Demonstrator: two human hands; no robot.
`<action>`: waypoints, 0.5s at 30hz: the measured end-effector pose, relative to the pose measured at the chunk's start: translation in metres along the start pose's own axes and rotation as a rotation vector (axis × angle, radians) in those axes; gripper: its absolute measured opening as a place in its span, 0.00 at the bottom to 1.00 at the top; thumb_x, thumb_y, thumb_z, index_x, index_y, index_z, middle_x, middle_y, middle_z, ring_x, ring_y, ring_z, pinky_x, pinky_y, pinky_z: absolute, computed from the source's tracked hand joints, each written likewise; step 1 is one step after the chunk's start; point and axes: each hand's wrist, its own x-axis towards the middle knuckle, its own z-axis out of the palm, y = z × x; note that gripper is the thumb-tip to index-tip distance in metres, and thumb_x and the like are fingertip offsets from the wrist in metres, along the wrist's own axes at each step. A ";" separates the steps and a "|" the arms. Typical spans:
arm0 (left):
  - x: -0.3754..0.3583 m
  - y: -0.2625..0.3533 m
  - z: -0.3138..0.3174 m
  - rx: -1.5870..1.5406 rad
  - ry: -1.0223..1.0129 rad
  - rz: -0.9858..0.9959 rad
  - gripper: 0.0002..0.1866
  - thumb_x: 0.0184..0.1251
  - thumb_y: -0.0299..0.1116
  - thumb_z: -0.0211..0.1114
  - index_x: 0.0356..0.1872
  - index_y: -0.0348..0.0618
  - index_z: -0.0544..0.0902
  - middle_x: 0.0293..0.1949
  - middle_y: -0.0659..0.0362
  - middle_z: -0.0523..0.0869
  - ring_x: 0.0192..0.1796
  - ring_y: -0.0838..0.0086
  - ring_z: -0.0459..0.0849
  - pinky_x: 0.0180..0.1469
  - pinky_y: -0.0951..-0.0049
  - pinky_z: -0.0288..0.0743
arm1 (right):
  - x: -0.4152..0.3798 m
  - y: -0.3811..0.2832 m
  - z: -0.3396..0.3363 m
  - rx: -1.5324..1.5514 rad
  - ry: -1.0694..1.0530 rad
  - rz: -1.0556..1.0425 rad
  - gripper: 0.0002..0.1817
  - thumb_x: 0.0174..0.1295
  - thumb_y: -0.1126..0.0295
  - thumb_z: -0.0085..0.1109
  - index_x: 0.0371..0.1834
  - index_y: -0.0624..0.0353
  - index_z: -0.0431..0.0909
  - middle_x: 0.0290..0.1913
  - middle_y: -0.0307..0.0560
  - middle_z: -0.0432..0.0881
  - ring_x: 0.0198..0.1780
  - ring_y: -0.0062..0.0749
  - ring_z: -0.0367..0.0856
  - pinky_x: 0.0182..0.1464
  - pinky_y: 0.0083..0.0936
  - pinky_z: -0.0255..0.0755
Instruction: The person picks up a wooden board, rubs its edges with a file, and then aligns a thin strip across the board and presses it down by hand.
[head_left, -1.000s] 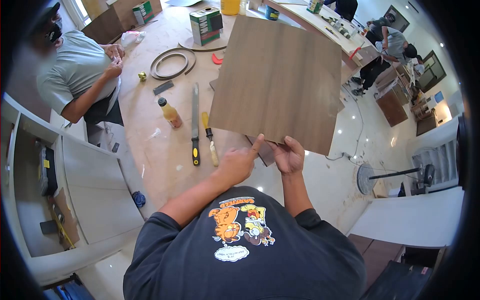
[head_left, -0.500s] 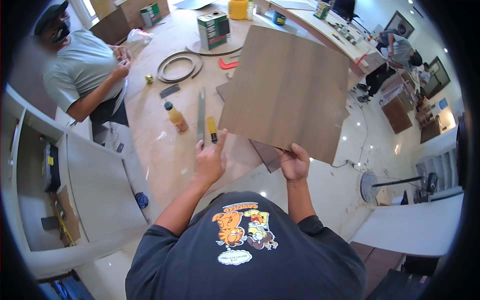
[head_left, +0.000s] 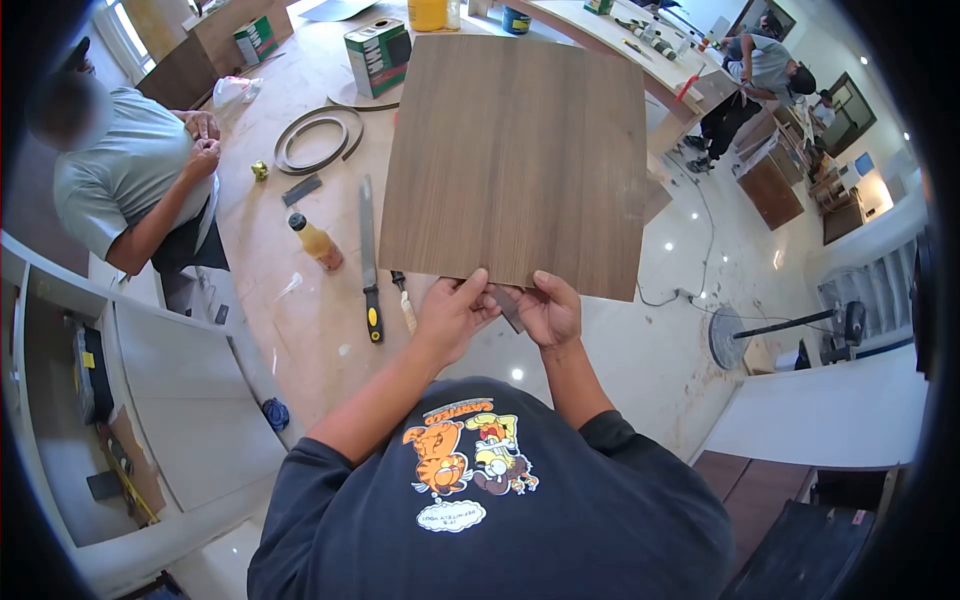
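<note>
A square wood-grain panel [head_left: 515, 165] is held up over the table, with its near edge toward me. My left hand [head_left: 453, 318] grips that edge near its middle, thumb on top. Close beside it, my right hand [head_left: 550, 312] pinches the same edge with the thumb on the upper face. The fingers beneath are partly hidden. Left of the panel lie a file [head_left: 370, 260] with a black and yellow handle and a bottle of yellowish liquid [head_left: 317, 243]. A brush-like tool [head_left: 405, 303] shows partly under the panel's near left corner.
The wooden table [head_left: 260, 290] also bears coiled edging strip [head_left: 312, 140], a dark block [head_left: 301, 190] and a green-white can [head_left: 377, 58]. A co-worker [head_left: 130, 180] stands at the left, another [head_left: 750, 85] bends at the far right. A fan [head_left: 730, 337] stands on the floor at right.
My left hand has left the file's handle and taken hold of the panel's near edge. The panel has turned squarer to me, and the view has shifted. The yellow-handled tool is no longer visible.
</note>
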 end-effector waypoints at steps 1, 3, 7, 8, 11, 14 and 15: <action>0.003 -0.004 0.000 0.008 -0.010 0.000 0.10 0.72 0.36 0.59 0.48 0.43 0.75 0.39 0.61 0.81 0.36 0.76 0.81 0.41 0.70 0.77 | -0.002 0.000 -0.002 -0.001 0.003 0.003 0.24 0.62 0.73 0.50 0.60 0.75 0.67 0.60 0.61 0.75 0.64 0.50 0.72 0.69 0.49 0.63; 0.007 -0.006 -0.004 0.023 -0.018 0.020 0.11 0.72 0.36 0.59 0.50 0.45 0.76 0.43 0.62 0.82 0.40 0.77 0.81 0.43 0.69 0.76 | -0.003 0.001 -0.008 0.002 -0.007 0.026 0.24 0.63 0.73 0.50 0.61 0.75 0.67 0.61 0.61 0.74 0.65 0.50 0.71 0.70 0.47 0.61; 0.001 0.009 0.014 -0.177 -0.051 0.049 0.14 0.71 0.36 0.61 0.54 0.48 0.75 0.49 0.64 0.81 0.50 0.76 0.78 0.52 0.64 0.71 | -0.011 -0.007 0.005 -0.075 -0.033 -0.022 0.24 0.63 0.71 0.51 0.61 0.72 0.68 0.61 0.57 0.75 0.64 0.48 0.72 0.69 0.44 0.62; 0.003 0.009 0.013 -0.194 -0.086 0.062 0.14 0.71 0.36 0.61 0.55 0.49 0.75 0.50 0.65 0.80 0.52 0.76 0.76 0.54 0.64 0.69 | -0.013 -0.009 0.008 -0.120 -0.032 -0.053 0.24 0.64 0.69 0.51 0.61 0.70 0.69 0.61 0.56 0.75 0.64 0.47 0.73 0.69 0.44 0.63; 0.006 0.011 0.016 -0.225 -0.157 0.087 0.16 0.70 0.36 0.62 0.57 0.50 0.74 0.52 0.65 0.80 0.55 0.75 0.75 0.57 0.63 0.66 | -0.011 -0.026 0.003 -0.194 -0.119 -0.143 0.26 0.66 0.66 0.51 0.66 0.66 0.65 0.64 0.53 0.73 0.64 0.46 0.73 0.66 0.48 0.66; 0.019 0.005 0.016 -0.223 -0.217 0.095 0.18 0.69 0.36 0.62 0.58 0.51 0.73 0.54 0.65 0.78 0.57 0.75 0.74 0.56 0.64 0.66 | -0.009 -0.043 0.020 -0.227 -0.156 -0.209 0.28 0.67 0.65 0.50 0.68 0.65 0.61 0.65 0.53 0.72 0.65 0.47 0.72 0.64 0.52 0.69; 0.020 0.006 0.016 -0.220 -0.242 0.093 0.19 0.69 0.36 0.63 0.59 0.51 0.73 0.55 0.65 0.78 0.57 0.75 0.73 0.56 0.64 0.66 | -0.008 -0.044 0.016 -0.258 -0.064 -0.207 0.28 0.67 0.65 0.50 0.68 0.65 0.60 0.65 0.54 0.71 0.65 0.47 0.72 0.64 0.52 0.69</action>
